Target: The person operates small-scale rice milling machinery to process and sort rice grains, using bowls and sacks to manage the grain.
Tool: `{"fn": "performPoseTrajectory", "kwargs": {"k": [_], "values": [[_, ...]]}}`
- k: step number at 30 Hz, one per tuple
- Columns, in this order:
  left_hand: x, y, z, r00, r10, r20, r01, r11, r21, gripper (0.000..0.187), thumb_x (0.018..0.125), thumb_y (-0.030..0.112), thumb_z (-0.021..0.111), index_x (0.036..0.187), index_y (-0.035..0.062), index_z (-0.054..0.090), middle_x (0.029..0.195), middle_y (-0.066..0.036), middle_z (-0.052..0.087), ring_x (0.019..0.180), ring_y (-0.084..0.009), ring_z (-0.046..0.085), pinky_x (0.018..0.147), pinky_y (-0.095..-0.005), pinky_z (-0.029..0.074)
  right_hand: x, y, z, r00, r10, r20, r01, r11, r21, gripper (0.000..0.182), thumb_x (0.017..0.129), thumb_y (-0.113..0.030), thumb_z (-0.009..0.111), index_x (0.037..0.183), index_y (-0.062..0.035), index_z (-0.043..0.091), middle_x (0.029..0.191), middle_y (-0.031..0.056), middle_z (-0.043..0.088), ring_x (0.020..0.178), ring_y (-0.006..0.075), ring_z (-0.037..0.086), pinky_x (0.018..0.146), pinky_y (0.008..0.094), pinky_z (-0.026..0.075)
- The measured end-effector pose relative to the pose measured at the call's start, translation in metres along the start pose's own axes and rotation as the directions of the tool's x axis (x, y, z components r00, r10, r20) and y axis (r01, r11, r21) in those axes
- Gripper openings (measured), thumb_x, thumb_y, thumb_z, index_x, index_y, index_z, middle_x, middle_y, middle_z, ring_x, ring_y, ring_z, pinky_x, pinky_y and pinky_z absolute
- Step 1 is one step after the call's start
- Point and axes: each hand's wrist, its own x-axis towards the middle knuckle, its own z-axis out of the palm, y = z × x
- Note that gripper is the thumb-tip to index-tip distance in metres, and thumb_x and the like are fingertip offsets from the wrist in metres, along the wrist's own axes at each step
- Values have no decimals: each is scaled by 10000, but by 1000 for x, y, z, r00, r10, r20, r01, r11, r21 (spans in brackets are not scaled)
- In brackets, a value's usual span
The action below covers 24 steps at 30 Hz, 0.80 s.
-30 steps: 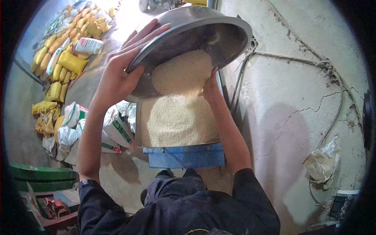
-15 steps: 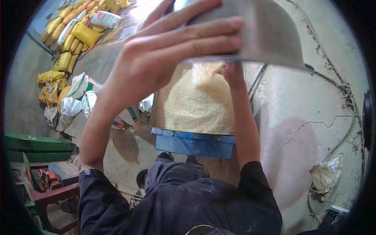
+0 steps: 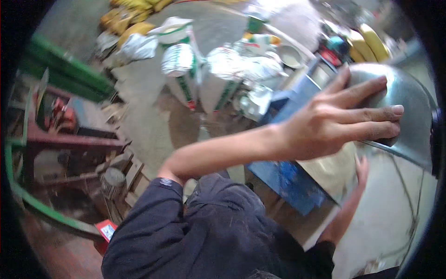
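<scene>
A shiny metal bowl (image 3: 409,104) is tipped on its side at the right of the view, with its curved outer wall toward me. My left hand (image 3: 330,116) reaches across and holds it, fingers spread over that wall. Below the bowl's rim is my right hand (image 3: 362,168), blurred and partly covered by the bowl, so its grip is hidden. Under both hands lies pale, fine grain (image 3: 327,174) in a blue metal hopper (image 3: 288,186). My left forearm covers part of the hopper's front.
White sacks (image 3: 218,74) stand on the floor beyond the hopper, with yellow sacks (image 3: 130,18) farther back. To the left are a green beam (image 3: 69,69) and a dark red machine frame (image 3: 69,135). A pale wall (image 3: 390,218) borders the right side.
My view has swung left, so the bowl, hopper and hands now sit farther right. The pale grain seen falling under the bowl no longer shows. My left hand stays on the bowl.
</scene>
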Motion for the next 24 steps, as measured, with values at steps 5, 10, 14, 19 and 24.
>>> {"fn": "performPoseTrajectory", "kwargs": {"k": [5, 10, 14, 19, 24], "values": [[-46, -25, -137, 707, -675, -210, 605, 732, -314, 437, 694, -73, 476, 1122, -9, 536, 1089, -115, 593, 1062, -207, 527, 882, -314, 421, -83, -99, -28, 982, 153, -111, -23, 679, 734, 527, 913, -311, 441, 1285, 50, 345, 1187, 162, 513, 1096, 232, 486, 956, 346, 341], [-142, -60, -265, 139, -933, -331, 808, 301, -508, 453, 672, -64, 489, 1122, -25, 530, 932, -48, 596, 826, -90, 525, 701, -207, 426, -150, -293, 0, 954, -300, 2, -85, -262, 961, 855, 828, -637, 334, 1344, 36, 224, 1405, 170, 217, 1291, 292, 210, 1064, 448, 139], [-221, -97, -358, -59, -937, -344, 802, 161, -575, 452, 664, -65, 460, 1109, -30, 534, 933, -57, 606, 827, -107, 546, 720, -222, 434, -106, -437, 52, 756, -653, 43, -274, -257, 927, 748, 844, -504, 462, 1350, 4, 249, 1394, 196, 239, 1289, 315, 229, 1054, 438, 177], [-281, -151, -496, -70, -813, -578, 875, 228, -426, 392, 662, -22, 489, 1047, -37, 564, 861, -57, 620, 746, -111, 559, 673, -243, 449, -72, -679, 123, 797, -518, 309, 72, 590, 804, 468, 802, -135, 560, 1229, 6, 430, 1201, 141, 473, 1091, 220, 457, 944, 323, 327], [-343, -178, -672, -441, -634, -635, 824, -5, -566, 277, 663, 19, 546, 933, -33, 577, 771, -86, 601, 634, -158, 573, 567, -285, 468, -73, -896, 224, 742, -559, 370, 118, 652, 749, 594, 756, -2, 575, 1289, 1, 314, 1030, 100, 549, 861, 149, 534, 734, 260, 430]]}}
